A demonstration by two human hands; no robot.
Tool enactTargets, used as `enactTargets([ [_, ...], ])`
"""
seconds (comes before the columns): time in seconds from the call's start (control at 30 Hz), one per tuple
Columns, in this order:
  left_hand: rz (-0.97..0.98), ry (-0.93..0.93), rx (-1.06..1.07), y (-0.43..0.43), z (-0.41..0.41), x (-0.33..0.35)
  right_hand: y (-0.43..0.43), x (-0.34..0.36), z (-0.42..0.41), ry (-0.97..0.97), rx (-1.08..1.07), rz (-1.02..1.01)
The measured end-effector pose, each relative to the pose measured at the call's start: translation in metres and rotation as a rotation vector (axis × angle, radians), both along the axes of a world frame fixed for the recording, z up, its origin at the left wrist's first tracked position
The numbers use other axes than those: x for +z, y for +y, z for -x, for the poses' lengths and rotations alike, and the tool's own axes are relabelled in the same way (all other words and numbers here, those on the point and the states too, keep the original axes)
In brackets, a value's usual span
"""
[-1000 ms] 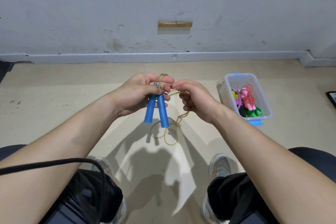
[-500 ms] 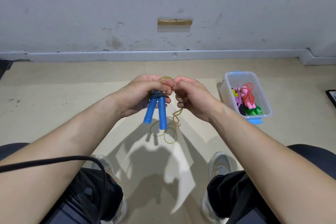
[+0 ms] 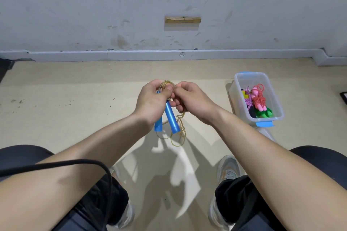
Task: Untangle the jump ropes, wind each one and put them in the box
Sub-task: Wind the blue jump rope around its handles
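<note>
Gripping two blue cylindrical plastic handles [image 3: 171, 116] side by side, curled the left grip [image 3: 152, 103] round their upper ends and pointed the lower ends down, out below the palm. Pinched a small coil of translucent yellow glittery jump rope [image 3: 178, 137] at the top of the left grip, under its thumb. Pressed the right grip [image 3: 195, 103] up against the left, with fingers curled on the rope just right of the handles. Let slack yellow loops dangle below both grips, past the handle ends, over the beige floor [image 3: 75, 108]; could not tell whether touching it. Saw a clear rectangular plastic box with blue latches [image 3: 249, 73] standing open-topped on the floor, well to the right of the right grip. Counted inside it a red rope wound on pink handles [image 3: 259, 97], a purple rope [image 3: 247, 99] and green handles [image 3: 264, 114] at the near end. Noted a black cable [image 3: 75, 163] draped across the left forearm, well behind the grips.
</note>
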State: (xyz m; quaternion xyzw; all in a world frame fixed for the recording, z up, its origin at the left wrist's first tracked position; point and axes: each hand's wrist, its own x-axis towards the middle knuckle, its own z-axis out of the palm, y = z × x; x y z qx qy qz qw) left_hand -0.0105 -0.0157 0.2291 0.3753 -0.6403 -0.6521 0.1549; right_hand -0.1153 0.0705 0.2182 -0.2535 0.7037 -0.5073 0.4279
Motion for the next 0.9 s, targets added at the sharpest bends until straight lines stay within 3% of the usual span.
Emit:
enactTargets([
  [0.17, 0.019, -0.038, 0.04, 0.002, -0.003, 0.0, -0.001, -0.002, -0.001, 0.036, 0.03, 0.0],
  [0.4, -0.183, 0.022, -0.054, -0.005, -0.002, 0.006, 0.0, -0.001, 0.0, 0.01, 0.03, 0.054],
  [0.57, -0.112, -0.081, 0.106, -0.01, 0.0, 0.001, -0.001, -0.002, -0.005, 0.032, 0.05, 0.048],
  [0.9, -0.026, -0.067, 0.242, -0.012, 0.002, 0.001, -0.001, -0.004, -0.008, 0.123, 0.091, 0.004],
])
